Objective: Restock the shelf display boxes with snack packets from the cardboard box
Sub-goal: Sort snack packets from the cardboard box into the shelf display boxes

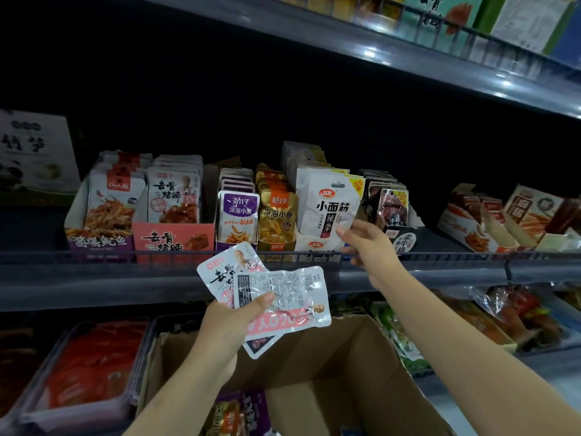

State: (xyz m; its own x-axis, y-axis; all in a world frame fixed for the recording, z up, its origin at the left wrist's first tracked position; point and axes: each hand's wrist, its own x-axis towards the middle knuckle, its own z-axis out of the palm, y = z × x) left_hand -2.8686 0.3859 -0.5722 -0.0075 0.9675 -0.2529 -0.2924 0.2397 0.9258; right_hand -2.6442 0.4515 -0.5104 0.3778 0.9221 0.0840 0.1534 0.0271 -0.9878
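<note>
packets: small flat foil sachets, white and pink print. judged light, limp at the edges, stiffer over the filling, glossy and so likely slippery; a stack could fan out or slide. best hold looks like a pinch across the flat faces near the middle or lower edge, thumb on top.

left hand, centre of frame: arm comes up from the bottom edge, palm toward the camera, thumb laid across the top packet, fingers behind. grip is clamped on a fanned stack of at least three packets, held in the air above the open cardboard box and just below the shelf rail. a few purple packets show inside the cardboard box at bottom centre.

right hand, right of centre: arm reaches up and forward from the lower right. fingertips touch the lower right corner of the front white pouch in its display box. fingers look loosely curved, not closed round it; judged apart, steadying or straightening the pouch.

matching pink display box sits left of centre on the same shelf, already nearly full. judged target for the held packets; slot them upright behind the front row.
</note>
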